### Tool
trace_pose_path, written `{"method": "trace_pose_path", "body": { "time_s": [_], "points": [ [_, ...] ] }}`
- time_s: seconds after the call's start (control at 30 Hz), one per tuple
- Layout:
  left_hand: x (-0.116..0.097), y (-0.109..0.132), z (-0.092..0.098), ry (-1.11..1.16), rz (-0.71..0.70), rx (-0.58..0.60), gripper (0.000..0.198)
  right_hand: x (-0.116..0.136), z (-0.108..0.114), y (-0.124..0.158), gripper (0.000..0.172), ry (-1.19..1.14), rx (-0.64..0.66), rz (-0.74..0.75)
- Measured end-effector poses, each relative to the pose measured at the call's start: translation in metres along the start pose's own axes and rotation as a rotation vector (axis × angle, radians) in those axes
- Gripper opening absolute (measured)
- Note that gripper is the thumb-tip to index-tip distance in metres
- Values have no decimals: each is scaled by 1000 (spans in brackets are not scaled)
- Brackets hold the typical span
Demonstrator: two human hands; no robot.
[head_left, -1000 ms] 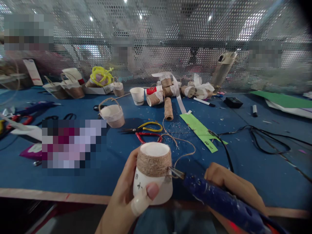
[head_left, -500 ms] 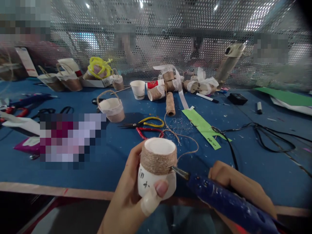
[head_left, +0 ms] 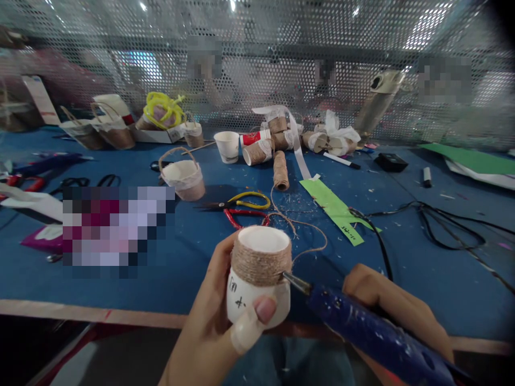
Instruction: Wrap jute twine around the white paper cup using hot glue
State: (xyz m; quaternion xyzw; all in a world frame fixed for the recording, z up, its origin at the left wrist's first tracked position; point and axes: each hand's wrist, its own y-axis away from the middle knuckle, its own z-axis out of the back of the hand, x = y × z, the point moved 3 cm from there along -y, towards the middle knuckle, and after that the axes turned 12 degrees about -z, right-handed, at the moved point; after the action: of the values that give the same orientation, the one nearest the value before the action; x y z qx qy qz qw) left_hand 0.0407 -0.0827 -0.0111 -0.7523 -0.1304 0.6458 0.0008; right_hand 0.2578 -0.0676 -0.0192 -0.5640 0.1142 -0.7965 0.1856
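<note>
My left hand (head_left: 225, 311) is wrapped round a white paper cup (head_left: 257, 303), its taped thumb across the front. Jute twine (head_left: 259, 265) is wound in tight rows round one half of the cup, next to the open rim. In my right hand (head_left: 396, 303) is a blue glue gun (head_left: 370, 327), its metal nozzle touching or nearly touching the lowest twine rows at the right side. Whether glue is coming out cannot be made out. The loose twine runs from the cup back toward a twine spool (head_left: 280, 170) on the table.
Scissors (head_left: 245, 206) with yellow and red handles lie just beyond the cup. Behind them stand a small twine-handled basket (head_left: 184, 177) and a paper cup (head_left: 227, 146). A green strip (head_left: 333, 212) and a black cable (head_left: 450, 228) lie to the right. Perforated metal (head_left: 257, 69) closes off the back.
Almost nothing differs. The cup, both hands and the glue gun keep nearly the same place, and the whole view has shifted very slightly.
</note>
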Motion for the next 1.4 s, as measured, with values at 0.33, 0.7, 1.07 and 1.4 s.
{"method": "trace_pose_path", "body": {
  "time_s": [0.33, 0.7, 1.07, 1.4],
  "points": [
    [0, 2, -2, -40, -37, -21, 54, 0, -2, 1, 27, 5, 28, -6],
    [-2, 2, -2, -27, -63, -64, 53, 2, 0, 4, 27, 83, 45, 35],
    [-2, 2, -1, -49, -31, -45, 59, 7, -3, 5, 29, 81, -14, 20],
    [-5, 2, -3, -35, -17, -71, 57, 5, -2, 3, 26, 83, 38, 5]
  ]
}}
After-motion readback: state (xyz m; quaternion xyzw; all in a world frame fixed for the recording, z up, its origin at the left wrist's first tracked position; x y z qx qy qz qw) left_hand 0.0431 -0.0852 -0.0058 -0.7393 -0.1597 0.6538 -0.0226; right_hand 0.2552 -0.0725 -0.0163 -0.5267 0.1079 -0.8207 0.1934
